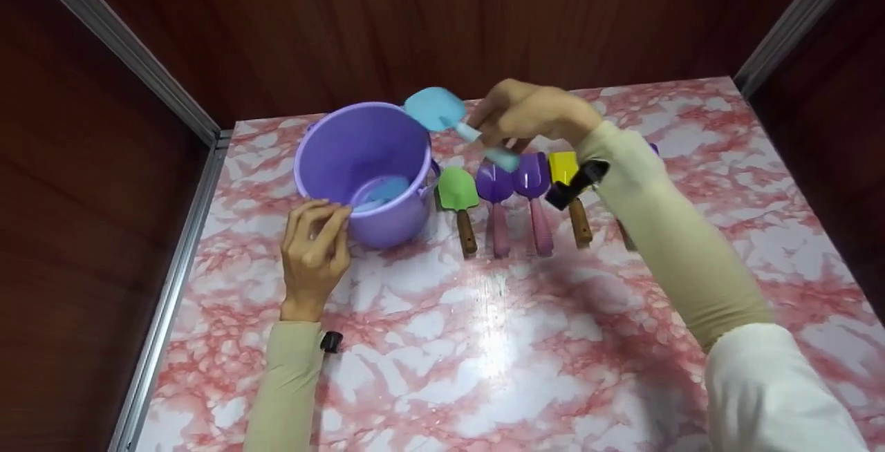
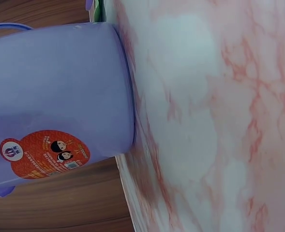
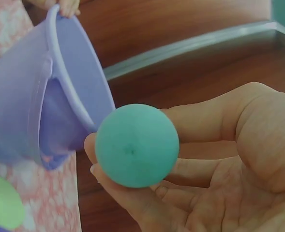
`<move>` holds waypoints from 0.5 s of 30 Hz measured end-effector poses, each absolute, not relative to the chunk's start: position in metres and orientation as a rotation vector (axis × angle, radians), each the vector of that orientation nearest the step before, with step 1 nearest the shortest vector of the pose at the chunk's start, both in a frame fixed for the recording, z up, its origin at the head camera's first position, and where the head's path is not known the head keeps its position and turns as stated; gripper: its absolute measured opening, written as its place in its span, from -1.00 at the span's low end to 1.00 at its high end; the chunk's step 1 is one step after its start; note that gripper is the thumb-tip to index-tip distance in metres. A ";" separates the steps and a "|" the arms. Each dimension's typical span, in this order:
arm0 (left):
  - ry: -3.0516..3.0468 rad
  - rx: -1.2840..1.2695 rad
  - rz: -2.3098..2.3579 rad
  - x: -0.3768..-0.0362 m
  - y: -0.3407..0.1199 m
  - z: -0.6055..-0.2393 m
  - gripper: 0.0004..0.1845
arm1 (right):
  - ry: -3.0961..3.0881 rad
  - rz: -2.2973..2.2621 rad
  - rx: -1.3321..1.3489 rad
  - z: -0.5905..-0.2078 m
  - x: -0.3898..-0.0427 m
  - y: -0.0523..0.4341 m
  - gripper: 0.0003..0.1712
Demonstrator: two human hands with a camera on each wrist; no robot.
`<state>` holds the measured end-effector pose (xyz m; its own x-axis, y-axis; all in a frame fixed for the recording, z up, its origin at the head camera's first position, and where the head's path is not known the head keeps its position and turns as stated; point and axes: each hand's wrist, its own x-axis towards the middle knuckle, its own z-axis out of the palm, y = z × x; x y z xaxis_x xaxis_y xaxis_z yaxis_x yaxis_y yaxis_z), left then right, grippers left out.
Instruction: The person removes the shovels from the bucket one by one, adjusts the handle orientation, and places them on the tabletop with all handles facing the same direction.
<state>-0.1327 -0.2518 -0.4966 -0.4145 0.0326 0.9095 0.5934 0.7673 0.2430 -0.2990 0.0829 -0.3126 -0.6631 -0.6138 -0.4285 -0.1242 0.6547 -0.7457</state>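
Note:
A purple bucket (image 1: 394,220) stands on the table; in the left wrist view its side carries a red sticker (image 2: 50,153). My left hand (image 1: 312,248) grips the near-left rim with its fingertips over the edge. Up in the air right of the bucket, my right hand (image 1: 536,117) holds a light blue toy shovel (image 1: 435,108) by its handle, the blade overlapping the bucket's right rim in the head view. From the right wrist, the handle's round teal end (image 3: 136,146) shows between thumb and fingers. Something blue (image 1: 387,191) lies on the bucket's floor.
Right of the bucket lie a green shovel (image 1: 458,189), two purple scoops (image 1: 495,184) with pink handles and a yellow shovel (image 1: 563,165). Another brown handle (image 1: 626,234) is partly hidden by my right arm. Dark wooden panels (image 1: 346,30) enclose the marbled table (image 1: 429,369).

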 end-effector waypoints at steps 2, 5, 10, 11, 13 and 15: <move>-1.916 -0.479 -0.669 -0.133 -0.252 -0.497 -0.72 | 2.189 -0.945 -0.540 -0.314 -0.299 0.097 -0.45; -1.913 -0.481 -0.664 -0.133 -0.253 -0.497 -0.73 | 2.207 -0.984 -0.511 -0.318 -0.299 0.116 -0.40; -1.903 -0.459 -0.677 -0.132 -0.253 -0.501 -0.76 | 2.252 -1.039 -0.491 -0.321 -0.298 0.144 -0.36; -1.900 -0.453 -0.680 -0.132 -0.252 -0.501 -0.77 | 2.260 -1.052 -0.484 -0.321 -0.298 0.148 -0.36; -1.894 -0.443 -0.686 -0.132 -0.252 -0.501 -0.77 | 2.274 -1.071 -0.465 -0.321 -0.297 0.157 -0.35; -1.888 -0.435 -0.692 -0.132 -0.251 -0.501 -0.77 | 2.290 -1.082 -0.447 -0.322 -0.296 0.166 -0.35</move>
<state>-0.1318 -0.2512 -0.5010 -0.4021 -0.0128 0.9155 0.5819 0.7684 0.2663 -0.2959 0.1660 -0.3217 -0.7868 -0.5115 -0.3455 -0.0580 0.6184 -0.7837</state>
